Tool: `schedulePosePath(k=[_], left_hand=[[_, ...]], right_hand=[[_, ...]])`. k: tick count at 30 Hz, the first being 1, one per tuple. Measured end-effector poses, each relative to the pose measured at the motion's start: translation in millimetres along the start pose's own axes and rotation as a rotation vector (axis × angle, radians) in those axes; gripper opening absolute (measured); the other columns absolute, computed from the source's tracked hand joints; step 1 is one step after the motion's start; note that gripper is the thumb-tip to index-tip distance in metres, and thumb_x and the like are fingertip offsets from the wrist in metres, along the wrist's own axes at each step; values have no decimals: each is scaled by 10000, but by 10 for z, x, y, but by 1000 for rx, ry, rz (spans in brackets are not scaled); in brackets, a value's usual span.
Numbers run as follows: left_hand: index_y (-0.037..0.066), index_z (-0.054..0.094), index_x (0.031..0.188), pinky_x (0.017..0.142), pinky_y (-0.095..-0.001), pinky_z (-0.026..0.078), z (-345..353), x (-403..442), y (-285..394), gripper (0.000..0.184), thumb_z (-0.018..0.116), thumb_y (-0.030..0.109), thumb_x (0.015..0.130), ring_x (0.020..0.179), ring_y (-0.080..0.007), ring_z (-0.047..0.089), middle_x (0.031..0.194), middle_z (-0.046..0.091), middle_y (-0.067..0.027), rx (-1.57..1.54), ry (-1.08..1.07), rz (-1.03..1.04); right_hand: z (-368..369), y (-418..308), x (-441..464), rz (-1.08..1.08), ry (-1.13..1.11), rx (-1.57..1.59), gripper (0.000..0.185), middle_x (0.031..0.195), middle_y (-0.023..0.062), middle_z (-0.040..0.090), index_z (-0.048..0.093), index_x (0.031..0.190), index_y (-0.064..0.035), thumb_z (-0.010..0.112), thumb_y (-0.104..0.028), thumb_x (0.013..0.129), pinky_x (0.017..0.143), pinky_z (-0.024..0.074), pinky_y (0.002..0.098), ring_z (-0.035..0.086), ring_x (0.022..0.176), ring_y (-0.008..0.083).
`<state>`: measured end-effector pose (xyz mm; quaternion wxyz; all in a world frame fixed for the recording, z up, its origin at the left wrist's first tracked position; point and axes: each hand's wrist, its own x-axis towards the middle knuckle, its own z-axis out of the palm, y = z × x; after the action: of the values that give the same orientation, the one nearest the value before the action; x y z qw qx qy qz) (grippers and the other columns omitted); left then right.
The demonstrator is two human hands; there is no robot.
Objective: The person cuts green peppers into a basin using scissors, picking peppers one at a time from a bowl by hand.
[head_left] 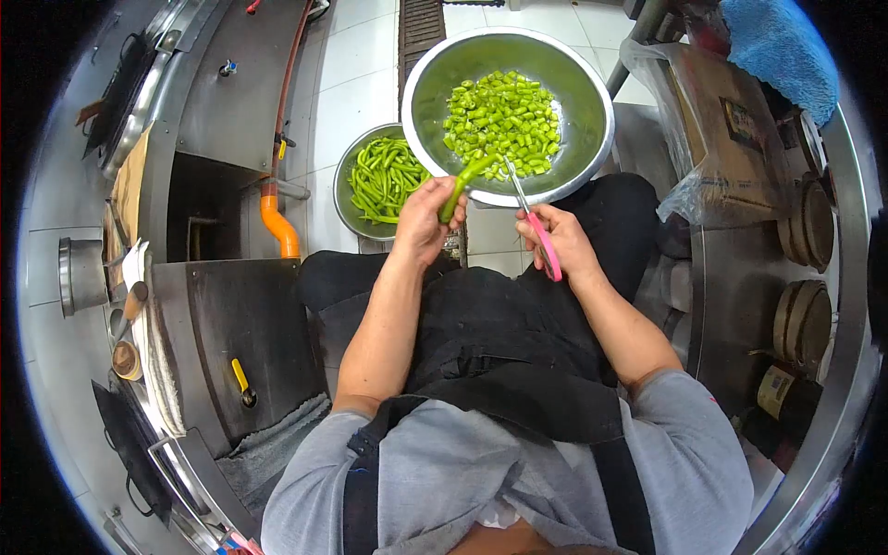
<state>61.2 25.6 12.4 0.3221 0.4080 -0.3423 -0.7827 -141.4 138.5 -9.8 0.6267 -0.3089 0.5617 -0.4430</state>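
My left hand (425, 220) is closed around a long green chili pepper (461, 191), whose tip points up over the near rim of a large steel bowl (424, 102). In my right hand (561, 240) is a pair of scissors (546, 242) with pink handles, its blades reaching over the bowl close to the pepper's tip. Cut green pepper pieces (499, 116) lie heaped inside this bowl. Lower and to the left, a smaller steel bowl (346, 205) holds many whole green peppers (384, 178).
A steel cabinet with an orange pipe (279, 227) stands at the left. On the right, a cardboard box (726, 129) under clear plastic sits by a shelf, with a blue cloth (782, 55) above. White floor tiles (356, 83) and a drain grate (421, 26) lie ahead.
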Motion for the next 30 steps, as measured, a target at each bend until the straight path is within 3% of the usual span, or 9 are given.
schedulePosePath(k=[4, 6, 9, 16, 18, 25, 30], left_hand=[[18, 521, 1061, 551, -248, 411, 6, 26, 44, 215, 499, 208, 961, 643, -140, 534, 813, 580, -72, -45, 5, 29], [24, 533, 1056, 546, -243, 411, 61, -4, 16, 213, 505, 212, 960, 639, -134, 536, 809, 588, -65, -34, -15, 24], [36, 560, 1044, 542, -234, 413, 157, -30, -62, 206, 516, 217, 957, 638, -116, 545, 799, 600, -50, 30, -129, -102], [35, 531, 1050, 500, -203, 393, 115, -12, -26, 200, 542, 207, 949, 617, -108, 547, 776, 597, -54, 21, -114, -125], [14, 513, 1114, 525, -215, 417, 91, -17, -14, 241, 566, 157, 928, 668, -131, 570, 841, 609, -66, 43, -98, -70], [12, 481, 1135, 508, -208, 402, 37, 2, 9, 261, 581, 119, 918, 695, -128, 611, 857, 626, -81, 108, -35, 9], [19, 495, 1069, 493, -209, 390, 136, -40, 114, 209, 551, 177, 944, 671, -126, 603, 837, 622, -76, 34, 58, 16]], right_hand=[[58, 17, -16, -79, -25, 29, 384, 714, 77, 607, 593, 1108, 34, 726, -185, 822, 425, 441, 244, 585, 533, 121], [73, 49, -5, -125, -46, 2, 336, 776, 123, 646, 564, 1136, 39, 655, -141, 868, 430, 454, 237, 586, 501, 125], [61, 87, 28, -207, -30, 34, 333, 777, 112, 640, 561, 1138, 37, 650, -135, 868, 439, 453, 238, 595, 522, 131], [1, 36, 22, -90, -11, 18, 301, 664, 59, 582, 584, 1090, 29, 654, -172, 876, 415, 422, 235, 557, 469, 117], [25, 40, 25, -77, 7, -14, 302, 627, 43, 560, 591, 1074, 29, 655, -195, 882, 402, 413, 233, 534, 437, 110], [36, -21, -16, -51, 46, 6, 317, 621, 41, 555, 586, 1080, 35, 655, -205, 886, 390, 407, 222, 528, 427, 99], [93, 54, 6, -94, 14, 8, 382, 682, 61, 591, 590, 1113, 33, 723, -180, 826, 424, 442, 244, 557, 511, 103]])
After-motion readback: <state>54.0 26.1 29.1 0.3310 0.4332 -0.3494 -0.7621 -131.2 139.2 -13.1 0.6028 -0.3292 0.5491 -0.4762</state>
